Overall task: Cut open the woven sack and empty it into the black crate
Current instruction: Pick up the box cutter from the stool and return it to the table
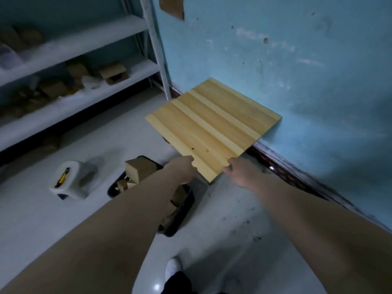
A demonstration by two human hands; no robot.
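Observation:
Both my hands grip the near corner of a square wooden board (214, 126), which hangs in the air next to the blue wall. My left hand (184, 168) holds its left near edge, my right hand (239, 171) its right near edge. Below my left forearm stands the black crate (184, 211) on the floor, with several brown cardboard boxes (139, 169) inside. The white woven sack (73, 179) lies folded on the floor to the crate's left. A yellow utility knife (62, 177) rests on top of the sack.
A white metal shelf rack (84, 41) with cardboard boxes fills the left background. The blue wall (297, 60) runs along the right, with a dark skirting at its base. The pale tiled floor (222, 219) has dark specks near the wall. My white-socked foot (173, 269) shows at the bottom.

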